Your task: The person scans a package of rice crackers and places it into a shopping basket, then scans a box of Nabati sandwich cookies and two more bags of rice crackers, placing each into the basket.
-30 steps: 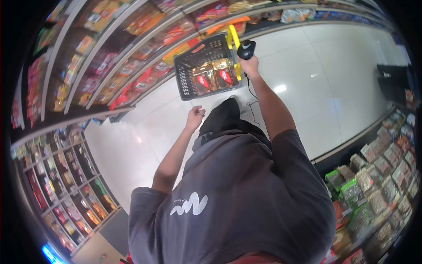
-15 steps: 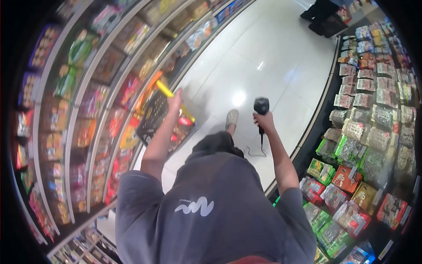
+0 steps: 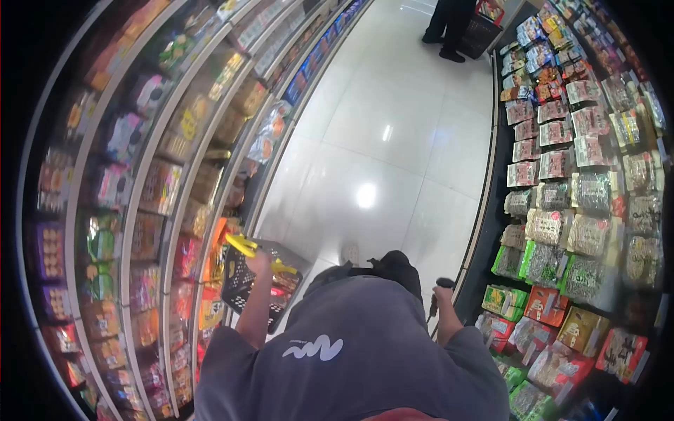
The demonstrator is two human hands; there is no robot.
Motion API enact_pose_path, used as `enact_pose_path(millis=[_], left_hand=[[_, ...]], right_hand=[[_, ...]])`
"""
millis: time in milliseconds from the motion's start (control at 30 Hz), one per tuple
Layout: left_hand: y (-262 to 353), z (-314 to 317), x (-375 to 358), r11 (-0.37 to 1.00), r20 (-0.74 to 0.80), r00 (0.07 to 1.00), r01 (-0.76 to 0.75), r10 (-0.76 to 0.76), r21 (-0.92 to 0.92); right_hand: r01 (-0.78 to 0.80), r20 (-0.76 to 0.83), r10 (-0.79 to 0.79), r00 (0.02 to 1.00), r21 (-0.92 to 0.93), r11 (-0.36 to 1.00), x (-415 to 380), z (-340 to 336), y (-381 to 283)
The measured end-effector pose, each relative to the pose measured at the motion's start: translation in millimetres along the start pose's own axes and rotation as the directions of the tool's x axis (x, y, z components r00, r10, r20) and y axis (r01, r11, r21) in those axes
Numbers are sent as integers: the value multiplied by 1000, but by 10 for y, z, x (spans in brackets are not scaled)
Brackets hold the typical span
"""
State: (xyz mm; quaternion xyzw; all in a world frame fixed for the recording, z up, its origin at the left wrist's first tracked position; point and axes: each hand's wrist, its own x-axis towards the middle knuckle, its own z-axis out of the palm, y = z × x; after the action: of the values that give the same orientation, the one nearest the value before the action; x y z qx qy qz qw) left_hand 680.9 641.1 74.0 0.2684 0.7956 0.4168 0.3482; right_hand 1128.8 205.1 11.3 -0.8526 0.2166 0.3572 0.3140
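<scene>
My left hand [image 3: 259, 264] is closed round the yellow handle [image 3: 241, 244] of a black shopping basket [image 3: 241, 286]. The basket hangs low beside the left shelves, its side full of small holes, and red and yellow packets show inside it. At my right side, my right hand [image 3: 442, 302] grips a black hand-held device [image 3: 445, 283] with a rounded head. A thin dark cord hangs below that hand. My forearm and the steep view hide much of the device's handle.
Shelves of packaged snacks [image 3: 144, 238] line the left. A low display of bagged dry goods [image 3: 554, 189] runs along the right. Between them stretches a glossy tiled floor [image 3: 372, 154]. Farther up stands a person in dark trousers [image 3: 446, 28] beside another black basket [image 3: 479, 38].
My view has shifted along the aisle, showing more of the person ahead. Both hands sit lower in the picture, and the right hand with the device has drawn back toward my body.
</scene>
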Motion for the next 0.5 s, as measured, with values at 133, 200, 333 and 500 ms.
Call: enact_pose_path(millis=[133,200,333,500], left_hand=[[245,463,-166,996,-62,998,33,-28,79],[382,678,-321,1000,-60,998,11,-10,24],[591,1161,-480,997,-27,997,67,-66,38],[899,1923,-694,943,-130,987,-45,92,329]], right_hand=[[-116,5,116,993,156,981,377,-57,-276],[-1,-39,8,999,178,984,370,-84,-689],[41,21,-44,999,122,992,1049,-52,-1573],[215,145,-223,964,69,974,1458,-71,-3165]])
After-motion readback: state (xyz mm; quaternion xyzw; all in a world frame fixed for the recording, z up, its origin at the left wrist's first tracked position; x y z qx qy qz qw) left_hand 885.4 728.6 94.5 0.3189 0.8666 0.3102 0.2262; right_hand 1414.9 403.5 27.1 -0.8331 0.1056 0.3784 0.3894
